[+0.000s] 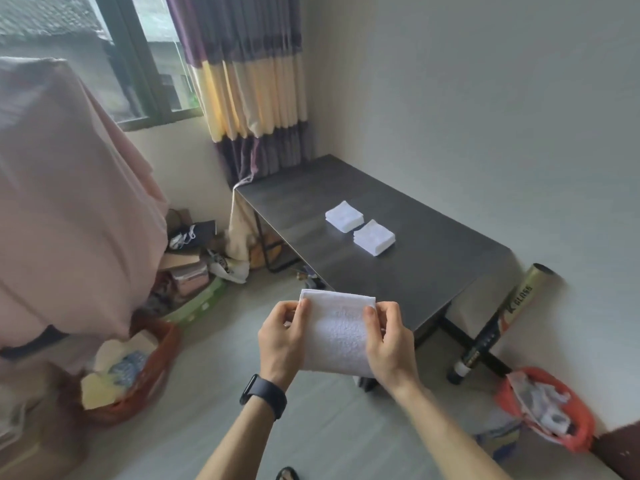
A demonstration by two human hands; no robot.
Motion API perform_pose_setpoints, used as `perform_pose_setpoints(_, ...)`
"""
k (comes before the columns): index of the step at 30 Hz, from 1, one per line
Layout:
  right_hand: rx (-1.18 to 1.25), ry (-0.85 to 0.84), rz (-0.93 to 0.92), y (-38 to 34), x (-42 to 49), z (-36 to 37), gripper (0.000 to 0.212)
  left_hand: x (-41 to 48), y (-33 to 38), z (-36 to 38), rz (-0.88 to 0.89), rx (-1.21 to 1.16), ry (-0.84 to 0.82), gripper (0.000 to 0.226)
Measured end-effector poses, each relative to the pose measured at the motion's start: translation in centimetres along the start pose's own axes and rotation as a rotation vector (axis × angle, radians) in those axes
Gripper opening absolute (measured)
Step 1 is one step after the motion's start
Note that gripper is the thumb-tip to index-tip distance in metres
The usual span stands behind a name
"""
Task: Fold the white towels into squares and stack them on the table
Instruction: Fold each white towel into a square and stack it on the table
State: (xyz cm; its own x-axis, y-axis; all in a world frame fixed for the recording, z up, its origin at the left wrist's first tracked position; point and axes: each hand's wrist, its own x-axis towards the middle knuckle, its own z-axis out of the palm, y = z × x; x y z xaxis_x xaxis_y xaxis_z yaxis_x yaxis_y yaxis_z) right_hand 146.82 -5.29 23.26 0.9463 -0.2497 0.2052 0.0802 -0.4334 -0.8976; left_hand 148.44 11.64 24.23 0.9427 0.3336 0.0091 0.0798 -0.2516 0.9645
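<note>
A partly folded white towel (336, 332) hangs in the air in front of me, short of the near corner of the dark grey table (408, 271). My left hand (282, 339) pinches its upper left edge, and my right hand (388, 339) pinches its upper right edge. On the middle of the table lie two folded white square stacks: the far folded towels (344, 216) and the near folded towels (374, 237), side by side and nearly touching.
A red basket (152, 372) with cloths stands on the floor at the left, behind it a green basket (201, 301) and clutter. A pink cloth (69, 202) hangs at far left. A gold tube (502, 320) leans on the wall beside an orange bag (550, 407).
</note>
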Motion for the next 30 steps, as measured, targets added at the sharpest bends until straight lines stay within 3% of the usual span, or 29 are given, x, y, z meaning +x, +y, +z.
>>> perform_pose_setpoints(11, -0.043, 0.050, 0.133, -0.1, 16.2, 13.6, 0.023, 23.2, -2.0, 0.5, -0.050, 0.018, -0.149, 0.023)
perform_pose_setpoints(30, -0.059, 0.165, 0.291, 6.0, 39.8, 20.3, 0.026, 48.3, -1.0, 13.5, -0.005, 0.154, -0.368, 0.019)
